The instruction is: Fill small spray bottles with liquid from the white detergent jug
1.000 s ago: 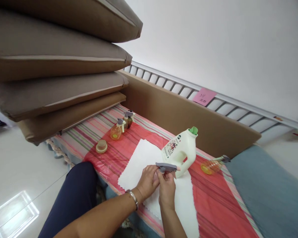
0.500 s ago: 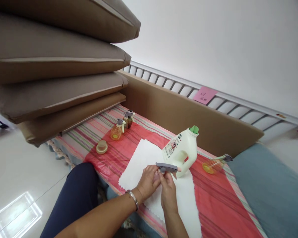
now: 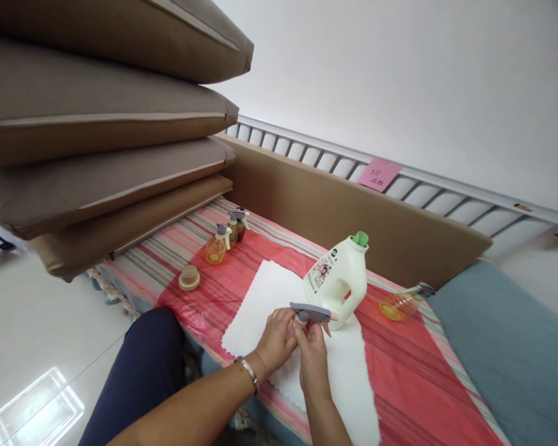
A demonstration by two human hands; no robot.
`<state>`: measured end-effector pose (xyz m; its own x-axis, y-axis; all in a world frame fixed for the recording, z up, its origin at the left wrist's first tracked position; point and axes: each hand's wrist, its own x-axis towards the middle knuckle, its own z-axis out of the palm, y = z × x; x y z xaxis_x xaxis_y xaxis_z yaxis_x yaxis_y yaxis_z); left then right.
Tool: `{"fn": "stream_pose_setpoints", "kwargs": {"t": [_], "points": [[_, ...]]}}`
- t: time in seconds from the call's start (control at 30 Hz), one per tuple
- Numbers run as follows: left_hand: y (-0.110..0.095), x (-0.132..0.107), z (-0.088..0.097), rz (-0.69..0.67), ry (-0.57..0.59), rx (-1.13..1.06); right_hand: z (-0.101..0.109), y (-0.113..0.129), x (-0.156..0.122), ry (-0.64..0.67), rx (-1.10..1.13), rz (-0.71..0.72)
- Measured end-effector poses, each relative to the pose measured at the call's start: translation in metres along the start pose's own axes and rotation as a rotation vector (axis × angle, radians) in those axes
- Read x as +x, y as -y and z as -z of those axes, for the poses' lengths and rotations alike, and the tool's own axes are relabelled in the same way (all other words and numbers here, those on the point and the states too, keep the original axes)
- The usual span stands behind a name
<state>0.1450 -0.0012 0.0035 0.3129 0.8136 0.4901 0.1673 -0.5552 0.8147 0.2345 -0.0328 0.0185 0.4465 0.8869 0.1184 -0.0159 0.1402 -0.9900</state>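
while both our hands meet over the white cloth (image 3: pixel 270 303), they share one small thing: a grey trigger spray head (image 3: pixel 310 312). our left hand (image 3: pixel 274 339) pinches it from the near side, fingers closed on its collar, and our right hand (image 3: pixel 312 352) closes on it from below, so each grip is shut on that same part, held just above the cloth and right in front of the white jug (image 3: pixel 337 279).

we judge the spray head light, stiff plastic, a little slick, with a thin nozzle and lever that could snap if twisted; the round collar under the lever looks like the safest place to hold. whether a dip tube hangs from it we cannot tell.

room is tight ahead, where the jug stands almost touching our fingers. to the right an amber bottle (image 3: pixel 395 306) lies on its side on the red striped cover (image 3: pixel 400 378), well apart. to the left two small spray bottles (image 3: pixel 223 240) and a round cap (image 3: pixel 188 278) sit clear of us. the cover's near edge runs just under our wrists, and stacked brown cushions (image 3: pixel 97 136) overhang the far left.
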Motion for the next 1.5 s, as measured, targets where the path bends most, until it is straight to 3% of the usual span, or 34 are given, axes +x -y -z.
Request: {"fn": "stream_pose_setpoints", "kwargs": {"t": [0.23,0.37,0.53,0.7,0.87,1.03,1.3,1.5], "points": [[0.0,0.0,0.001,0.003,-0.004,0.005,-0.001,0.0,0.0,-0.054,-0.012,-0.023],[-0.001,0.0,0.002,-0.001,0.007,-0.004,-0.004,0.003,-0.003,0.006,0.026,-0.015],[-0.001,0.0,0.002,0.013,0.01,0.002,-0.003,0.003,-0.002,-0.034,0.025,-0.036],[0.0,0.0,0.002,0.01,0.016,-0.002,-0.003,0.002,-0.002,0.01,0.033,-0.018],[0.0,0.0,0.003,0.008,0.027,-0.002,-0.003,-0.003,-0.001,-0.061,-0.001,-0.013],[0.0,0.001,0.004,0.019,0.023,-0.023,-0.003,-0.001,-0.004,-0.023,0.0,0.001],[0.003,0.0,0.002,0.065,-0.004,-0.053,-0.004,-0.012,0.003,-0.078,-0.069,0.001],[0.002,0.0,0.003,0.068,0.008,-0.046,-0.001,-0.009,0.003,-0.009,-0.114,0.01]]}}
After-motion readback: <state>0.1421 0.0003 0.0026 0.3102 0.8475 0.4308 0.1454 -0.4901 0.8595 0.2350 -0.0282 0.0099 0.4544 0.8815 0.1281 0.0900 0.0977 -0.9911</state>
